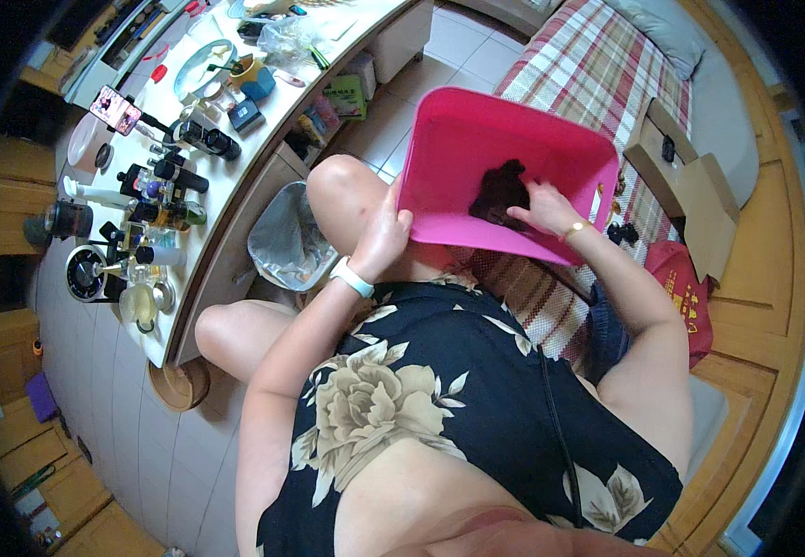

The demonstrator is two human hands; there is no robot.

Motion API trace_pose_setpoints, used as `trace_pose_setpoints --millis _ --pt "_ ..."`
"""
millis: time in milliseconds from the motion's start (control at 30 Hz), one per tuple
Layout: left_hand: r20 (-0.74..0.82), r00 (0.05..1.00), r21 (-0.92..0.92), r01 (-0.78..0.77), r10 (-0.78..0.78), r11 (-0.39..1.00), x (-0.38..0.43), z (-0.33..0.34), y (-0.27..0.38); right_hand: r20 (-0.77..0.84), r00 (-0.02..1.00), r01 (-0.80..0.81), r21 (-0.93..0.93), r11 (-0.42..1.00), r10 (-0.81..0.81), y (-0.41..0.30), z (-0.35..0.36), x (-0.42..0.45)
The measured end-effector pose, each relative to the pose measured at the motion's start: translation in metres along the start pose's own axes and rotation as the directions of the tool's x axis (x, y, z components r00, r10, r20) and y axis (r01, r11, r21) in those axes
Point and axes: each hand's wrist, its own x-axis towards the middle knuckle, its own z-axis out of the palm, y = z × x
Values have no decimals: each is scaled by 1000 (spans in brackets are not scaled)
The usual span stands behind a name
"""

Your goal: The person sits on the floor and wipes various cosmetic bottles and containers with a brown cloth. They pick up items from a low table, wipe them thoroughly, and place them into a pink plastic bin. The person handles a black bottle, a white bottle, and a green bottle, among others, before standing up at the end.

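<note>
A bright pink plastic storage bin (444, 150) is tilted over my lap, its open side facing me. My left hand (383, 233), with a watch on the wrist, grips the bin's near left rim. Inside, against the bin's floor and wall, lies a dark brown soft bundle (500, 193), perhaps cloth or hair. My right hand (547, 209) reaches into the bin at the bundle's right side, its thumb pointing left. Its other fingers are partly hidden, so whether they grasp the bundle is unclear.
To the left, a curved white table (228, 167) bears bottles, a phone (115, 110) on a stand and a clear bowl. A lined waste bin (291, 237) stands beneath. On the plaid-covered sofa (583, 56) at right are an open cardboard box (705, 209) and a red bag (681, 292).
</note>
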Motion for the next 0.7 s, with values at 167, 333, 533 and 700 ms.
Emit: trace_pose_setpoints --millis 167,333,533,700 --pt "74 987 -44 145 -142 988 7 -4 4 -29 993 118 182 976 -115 -9 51 49" --pt "63 993 -38 105 -103 994 12 -3 12 209 950 170 279 945 -232 -95 82 102" --pt "8 991 -76 133 -132 988 18 -1 6 424 826 75 569 819 -370 -114 43 100" --pt "50 983 -107 181 -177 978 20 2 0 414 604 -10 858 513 -681 -102 -36 61"
